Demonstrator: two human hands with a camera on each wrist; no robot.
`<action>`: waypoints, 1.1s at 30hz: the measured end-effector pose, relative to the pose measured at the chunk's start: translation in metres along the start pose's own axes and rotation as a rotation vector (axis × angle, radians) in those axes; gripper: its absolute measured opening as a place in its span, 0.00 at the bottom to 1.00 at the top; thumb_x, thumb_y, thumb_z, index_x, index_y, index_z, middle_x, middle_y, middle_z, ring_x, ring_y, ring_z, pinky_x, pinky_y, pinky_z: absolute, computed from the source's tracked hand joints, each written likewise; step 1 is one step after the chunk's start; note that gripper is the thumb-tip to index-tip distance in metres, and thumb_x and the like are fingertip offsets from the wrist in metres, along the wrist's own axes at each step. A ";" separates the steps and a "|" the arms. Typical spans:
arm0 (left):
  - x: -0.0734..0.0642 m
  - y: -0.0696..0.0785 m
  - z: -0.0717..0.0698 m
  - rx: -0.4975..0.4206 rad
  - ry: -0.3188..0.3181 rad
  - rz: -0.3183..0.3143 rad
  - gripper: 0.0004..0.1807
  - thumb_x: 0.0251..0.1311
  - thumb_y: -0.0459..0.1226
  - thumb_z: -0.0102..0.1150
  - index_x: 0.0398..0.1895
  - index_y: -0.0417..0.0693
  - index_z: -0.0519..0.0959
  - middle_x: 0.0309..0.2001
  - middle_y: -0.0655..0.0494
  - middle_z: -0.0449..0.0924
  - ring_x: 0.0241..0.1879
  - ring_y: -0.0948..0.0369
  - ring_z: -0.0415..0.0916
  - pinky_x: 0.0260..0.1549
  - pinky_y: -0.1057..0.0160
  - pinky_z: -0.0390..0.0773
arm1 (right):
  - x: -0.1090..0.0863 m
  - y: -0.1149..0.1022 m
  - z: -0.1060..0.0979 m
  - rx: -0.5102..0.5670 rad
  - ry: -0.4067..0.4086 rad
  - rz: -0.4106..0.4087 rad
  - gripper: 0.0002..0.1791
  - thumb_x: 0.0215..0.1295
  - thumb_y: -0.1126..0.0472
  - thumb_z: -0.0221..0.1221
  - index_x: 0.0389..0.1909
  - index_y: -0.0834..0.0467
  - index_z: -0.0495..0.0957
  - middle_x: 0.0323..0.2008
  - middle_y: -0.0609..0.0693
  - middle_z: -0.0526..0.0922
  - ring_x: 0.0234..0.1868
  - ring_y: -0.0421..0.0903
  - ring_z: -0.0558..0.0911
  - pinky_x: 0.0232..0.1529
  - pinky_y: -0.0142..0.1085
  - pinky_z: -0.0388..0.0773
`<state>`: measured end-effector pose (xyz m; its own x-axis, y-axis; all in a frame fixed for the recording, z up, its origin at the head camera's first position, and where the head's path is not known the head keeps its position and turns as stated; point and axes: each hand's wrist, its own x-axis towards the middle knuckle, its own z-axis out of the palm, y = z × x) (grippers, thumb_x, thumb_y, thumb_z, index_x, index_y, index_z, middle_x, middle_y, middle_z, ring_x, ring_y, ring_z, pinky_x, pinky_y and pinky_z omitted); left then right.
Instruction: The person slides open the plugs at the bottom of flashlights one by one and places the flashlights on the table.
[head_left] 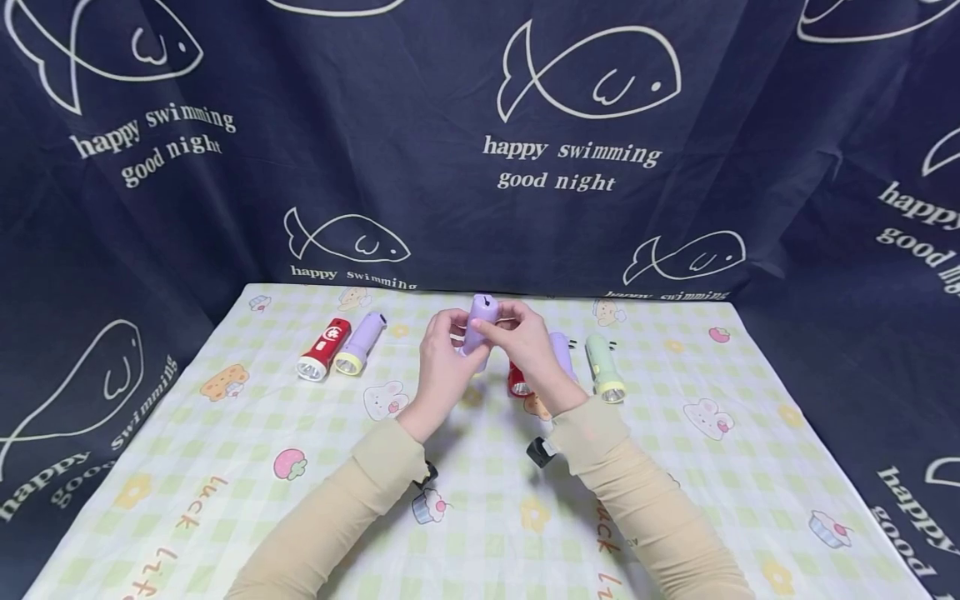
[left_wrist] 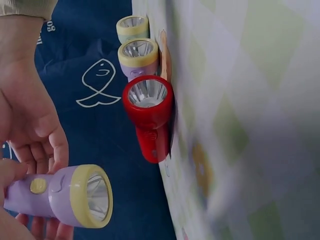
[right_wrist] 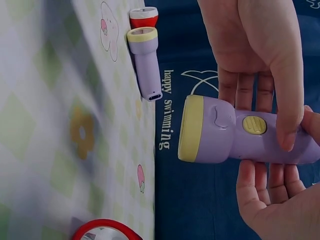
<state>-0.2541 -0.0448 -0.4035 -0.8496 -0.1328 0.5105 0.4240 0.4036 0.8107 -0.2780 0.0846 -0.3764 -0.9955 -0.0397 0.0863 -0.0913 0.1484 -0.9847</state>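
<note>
Flashlight (right_wrist: 245,142): lilac with a yellow rim, raised above the table (head_left: 487,533), lens end down.
Left hand (head_left: 441,348): thumb and fingers pinching the barrel.
Right hand (head_left: 531,340): pinching the same barrel.
Left side: red light (head_left: 324,350) and lilac light (head_left: 363,340) lying side by side, lenses toward the near edge.
Right side: second red light (left_wrist: 150,117), partly hidden in the head view, then second lilac light (head_left: 561,352) and green light (head_left: 602,362) in a row.
Backdrop: dark blue curtain (head_left: 442,150) with white fish.
</note>
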 end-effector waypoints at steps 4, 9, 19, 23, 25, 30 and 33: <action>0.000 0.000 0.001 -0.016 0.023 -0.014 0.21 0.44 0.34 0.70 0.43 0.42 0.74 0.38 0.50 0.76 0.34 0.55 0.77 0.37 0.62 0.80 | -0.001 0.000 0.001 0.009 -0.001 0.002 0.22 0.51 0.58 0.70 0.44 0.62 0.75 0.34 0.51 0.81 0.34 0.39 0.79 0.37 0.29 0.77; 0.000 -0.002 0.002 -0.025 0.037 0.002 0.20 0.44 0.34 0.70 0.42 0.41 0.75 0.37 0.50 0.77 0.33 0.54 0.78 0.36 0.63 0.80 | -0.001 0.000 0.001 0.017 -0.004 -0.008 0.22 0.51 0.58 0.70 0.44 0.62 0.75 0.33 0.51 0.80 0.33 0.39 0.78 0.38 0.29 0.77; 0.005 -0.010 0.000 -0.097 0.024 0.021 0.19 0.44 0.32 0.70 0.42 0.39 0.76 0.37 0.49 0.80 0.34 0.58 0.79 0.35 0.67 0.82 | 0.002 0.003 -0.008 0.033 -0.089 -0.057 0.21 0.53 0.60 0.68 0.46 0.63 0.75 0.38 0.52 0.79 0.36 0.41 0.80 0.42 0.31 0.79; 0.007 -0.011 -0.005 -0.157 -0.023 0.000 0.20 0.45 0.32 0.70 0.43 0.39 0.77 0.39 0.48 0.81 0.35 0.57 0.80 0.35 0.66 0.82 | 0.004 0.004 -0.014 0.107 -0.142 -0.070 0.19 0.56 0.63 0.66 0.46 0.66 0.75 0.37 0.51 0.79 0.37 0.40 0.80 0.46 0.38 0.81; 0.008 -0.011 -0.008 -0.183 -0.054 -0.015 0.20 0.46 0.33 0.71 0.44 0.39 0.78 0.40 0.48 0.81 0.36 0.57 0.80 0.36 0.65 0.82 | 0.004 0.005 -0.016 0.132 -0.161 -0.070 0.18 0.57 0.65 0.64 0.47 0.67 0.74 0.38 0.50 0.79 0.38 0.40 0.80 0.48 0.41 0.81; 0.010 -0.012 -0.014 -0.241 -0.131 -0.040 0.20 0.48 0.34 0.71 0.46 0.40 0.79 0.42 0.46 0.81 0.40 0.55 0.79 0.41 0.62 0.82 | 0.004 0.006 -0.020 0.156 -0.204 -0.060 0.18 0.59 0.66 0.62 0.49 0.68 0.74 0.39 0.49 0.79 0.40 0.39 0.80 0.50 0.40 0.80; 0.011 -0.012 -0.017 -0.267 -0.172 -0.044 0.21 0.49 0.33 0.70 0.48 0.39 0.78 0.43 0.44 0.81 0.42 0.54 0.79 0.44 0.60 0.81 | 0.004 0.006 -0.021 0.171 -0.243 -0.060 0.19 0.60 0.66 0.61 0.51 0.68 0.73 0.41 0.49 0.80 0.42 0.40 0.80 0.50 0.36 0.79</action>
<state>-0.2630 -0.0663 -0.4032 -0.8998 0.0197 0.4358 0.4338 0.1457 0.8892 -0.2831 0.1062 -0.3785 -0.9512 -0.2814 0.1270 -0.1238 -0.0291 -0.9919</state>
